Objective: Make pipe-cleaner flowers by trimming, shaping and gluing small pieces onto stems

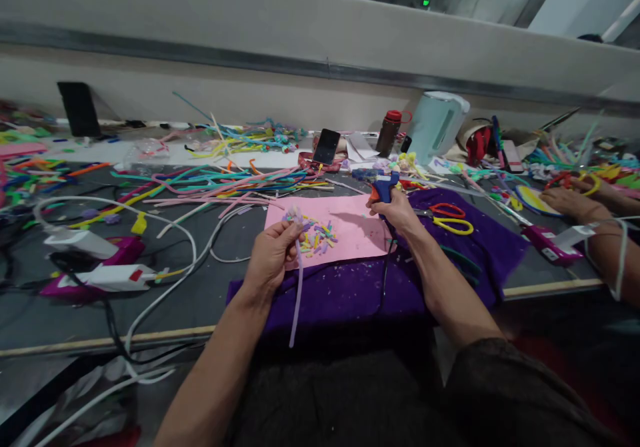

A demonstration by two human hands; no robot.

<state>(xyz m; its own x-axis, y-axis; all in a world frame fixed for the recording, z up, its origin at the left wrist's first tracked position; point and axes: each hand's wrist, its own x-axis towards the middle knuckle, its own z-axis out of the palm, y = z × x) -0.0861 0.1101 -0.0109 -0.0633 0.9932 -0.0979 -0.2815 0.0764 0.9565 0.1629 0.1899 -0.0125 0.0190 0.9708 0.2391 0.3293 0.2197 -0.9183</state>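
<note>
My left hand [275, 250] is closed in a pinch on a lilac pipe cleaner [299, 300], whose long end hangs down over the purple cloth [340, 294]. A small pale tuft sticks up at my fingertips; its shape is too small to make out. My right hand [395, 210] grips a blue glue gun [384, 186] with an orange trigger, its nozzle pointing left. Beneath both hands lies a pink sheet [350, 224], bearing a heap of short cut pipe cleaner pieces [317, 236]. Scissors [453, 226] with red and yellow handles rest on the cloth right of my right hand.
Long pipe cleaners [240, 184] lie behind the sheet. White cables [195, 254] and power strips [100, 277] cover the left side. A phone [327, 146], a bottle [389, 134] and a teal kettle [437, 127] stand at the back. Another person's hands [575, 200] work at right with scissors.
</note>
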